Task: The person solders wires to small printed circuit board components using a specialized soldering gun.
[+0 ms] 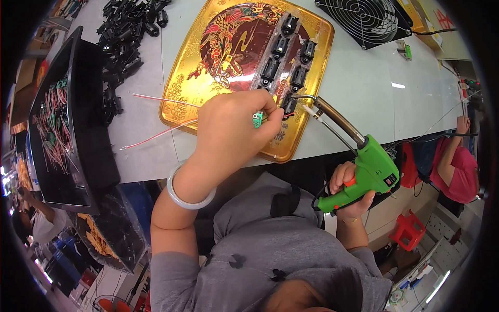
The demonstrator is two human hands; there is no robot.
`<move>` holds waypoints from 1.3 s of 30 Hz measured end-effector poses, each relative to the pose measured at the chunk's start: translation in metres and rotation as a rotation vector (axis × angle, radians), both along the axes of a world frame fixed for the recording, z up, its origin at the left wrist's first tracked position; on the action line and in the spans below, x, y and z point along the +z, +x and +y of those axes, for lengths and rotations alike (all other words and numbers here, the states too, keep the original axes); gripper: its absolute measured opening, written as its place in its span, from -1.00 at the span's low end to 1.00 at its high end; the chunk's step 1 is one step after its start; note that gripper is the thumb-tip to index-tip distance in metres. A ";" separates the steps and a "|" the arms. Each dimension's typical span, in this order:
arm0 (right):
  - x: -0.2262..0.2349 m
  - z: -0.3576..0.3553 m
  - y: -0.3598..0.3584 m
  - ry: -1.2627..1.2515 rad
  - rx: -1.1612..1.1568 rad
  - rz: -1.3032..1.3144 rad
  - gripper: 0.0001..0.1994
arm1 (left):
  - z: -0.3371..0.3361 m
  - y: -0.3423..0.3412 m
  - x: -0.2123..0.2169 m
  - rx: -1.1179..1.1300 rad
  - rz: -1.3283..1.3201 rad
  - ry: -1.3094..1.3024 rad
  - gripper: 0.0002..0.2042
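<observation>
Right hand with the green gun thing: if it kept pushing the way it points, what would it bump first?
Probably the small black part on the gold tray. The right hand aims the soldering gun up-left, its tip right at that part, beside the left hand. Depth is unclear.

Your left hand (234, 125) pinched a small green part (258, 119) against a black socket (288, 105) at the near edge of the gold tray (208, 62), thin pink wires (156, 99) trailing out to its left across the bench (353, 99). Your right hand (353, 187) closed around the green soldering gun (371, 171), its tip touching that socket. Six more black sockets (283, 52) lay in two rows on the tray.
</observation>
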State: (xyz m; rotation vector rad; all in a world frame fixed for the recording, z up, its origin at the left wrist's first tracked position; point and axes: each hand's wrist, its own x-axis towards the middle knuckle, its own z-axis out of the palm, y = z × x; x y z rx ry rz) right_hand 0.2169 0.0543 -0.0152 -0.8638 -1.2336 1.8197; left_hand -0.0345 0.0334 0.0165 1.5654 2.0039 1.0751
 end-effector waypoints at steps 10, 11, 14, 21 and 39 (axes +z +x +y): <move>-0.003 -0.001 0.001 0.024 0.026 0.019 -0.38 | 0.000 0.000 -0.002 0.000 -0.013 0.012 -0.90; -0.003 -0.001 0.001 0.023 0.026 0.019 -0.38 | -0.001 0.000 -0.002 -0.001 -0.013 0.011 -0.90; -0.006 0.000 0.004 0.012 0.043 0.029 -0.39 | -0.001 0.000 -0.002 -0.001 -0.007 0.003 -0.91; -0.013 0.000 0.010 0.109 0.095 -0.035 -0.38 | 0.001 0.000 -0.001 0.001 -0.015 -0.007 -0.91; -0.001 0.010 0.016 0.039 -0.028 0.078 -0.23 | 0.001 0.002 0.003 -0.010 -0.025 0.006 -0.90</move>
